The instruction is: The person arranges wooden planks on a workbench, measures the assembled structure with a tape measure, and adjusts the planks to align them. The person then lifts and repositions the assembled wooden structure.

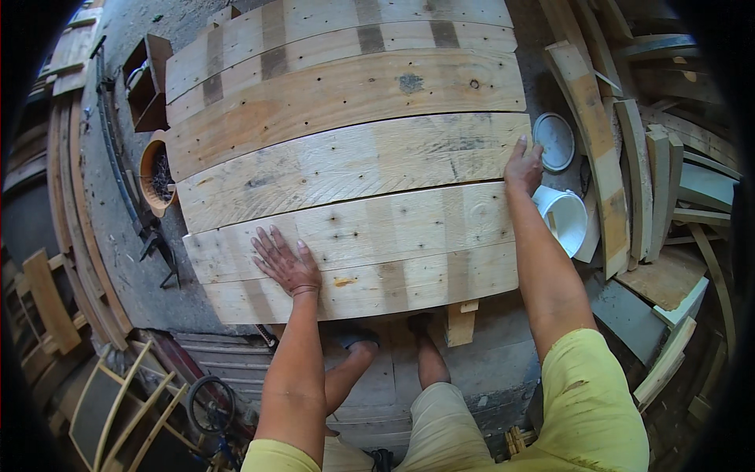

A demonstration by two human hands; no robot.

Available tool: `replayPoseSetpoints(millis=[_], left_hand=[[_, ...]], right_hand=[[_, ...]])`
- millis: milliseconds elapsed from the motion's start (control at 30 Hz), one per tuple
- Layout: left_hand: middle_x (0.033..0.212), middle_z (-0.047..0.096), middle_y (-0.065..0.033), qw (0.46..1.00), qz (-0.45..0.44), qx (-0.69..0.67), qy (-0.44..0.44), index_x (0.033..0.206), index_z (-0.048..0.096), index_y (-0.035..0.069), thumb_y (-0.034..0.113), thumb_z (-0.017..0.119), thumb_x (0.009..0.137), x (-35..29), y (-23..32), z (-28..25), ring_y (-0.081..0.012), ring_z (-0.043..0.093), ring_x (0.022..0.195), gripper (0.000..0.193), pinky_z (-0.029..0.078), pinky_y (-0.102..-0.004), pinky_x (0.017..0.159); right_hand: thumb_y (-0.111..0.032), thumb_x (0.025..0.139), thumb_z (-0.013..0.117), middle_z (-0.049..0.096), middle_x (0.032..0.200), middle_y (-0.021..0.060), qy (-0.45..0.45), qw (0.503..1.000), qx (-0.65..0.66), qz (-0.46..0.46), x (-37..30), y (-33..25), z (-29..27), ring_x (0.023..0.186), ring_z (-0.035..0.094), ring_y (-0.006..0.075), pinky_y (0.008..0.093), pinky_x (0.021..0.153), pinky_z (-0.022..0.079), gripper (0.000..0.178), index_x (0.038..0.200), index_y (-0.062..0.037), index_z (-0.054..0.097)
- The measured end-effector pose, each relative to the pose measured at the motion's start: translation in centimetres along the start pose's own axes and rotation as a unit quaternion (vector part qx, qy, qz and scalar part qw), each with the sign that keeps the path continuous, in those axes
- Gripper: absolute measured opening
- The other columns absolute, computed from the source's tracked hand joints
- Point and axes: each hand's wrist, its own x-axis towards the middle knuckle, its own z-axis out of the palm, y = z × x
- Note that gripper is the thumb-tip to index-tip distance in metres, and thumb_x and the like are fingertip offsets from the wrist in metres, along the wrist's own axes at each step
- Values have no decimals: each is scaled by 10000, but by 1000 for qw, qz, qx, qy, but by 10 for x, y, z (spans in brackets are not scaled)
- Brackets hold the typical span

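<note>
In front of me lies a wide panel of pale wooden planks side by side, with nail holes and darker cross bands. My left hand (287, 261) rests flat on the near planks, its fingers spread over a plank (393, 228). At the right end of the panel, my right hand (523, 167) is wrapped round the end of another wooden plank (354, 165), thumb on top; some fingers are hidden beyond the edge. A narrow gap runs between these two planks. Below the near edge shows a short wooden block (460, 324).
To the right stand a white bucket (563, 222) and a round lid (554, 141), beside stacked boards (598, 157). Left of the panel are an orange bowl of nails (160, 175), a brown box (147, 82) and a long metal clamp (118, 149). Slatted wooden frames (130, 405) lie lower left.
</note>
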Motion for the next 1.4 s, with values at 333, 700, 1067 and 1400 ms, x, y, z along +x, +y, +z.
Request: replayPoseSetpoints(millis=[333, 700, 1067, 1400], left_hand=[[1677, 139, -129, 1000, -2, -1, -7, 1585, 241, 82, 410, 377, 1001, -1, 6, -1, -349, 60, 1550, 683, -27, -543, 1218], [1670, 140, -165, 1000, -1, -10, -20, 1594, 236, 137, 475, 490, 921, -5, -2, 15, -386, 86, 1541, 795, 33, -608, 1210], [1670, 125, -132, 994, 102, -34, -1, 1571, 282, 140, 435, 516, 967, 145, 14, -27, -346, 43, 1547, 712, -9, -597, 1211], [1687, 58, -115, 991, 76, 8, -112, 1609, 185, 151, 515, 419, 992, 152, 26, -29, -346, -19, 1551, 753, -61, -580, 1212]], right_hand=[[-535, 1013, 436, 652, 1132, 283, 10, 1000, 11, -6, 3, 5, -2, 1044, 628, 465, 536, 911, 485, 569, 1162, 0, 557], [-620, 974, 461, 635, 1225, 291, 50, 996, 46, -56, 33, 50, 37, 1126, 611, 465, 505, 964, 481, 712, 1310, -2, 575], [-617, 1026, 302, 535, 1410, 235, 0, 999, 14, -29, 7, 20, 24, 1283, 511, 437, 507, 1062, 391, 723, 1394, -34, 519], [-599, 1035, 319, 598, 1343, 209, 3, 998, 45, -42, 20, 44, 32, 1217, 560, 433, 531, 1017, 405, 648, 1355, -88, 556]])
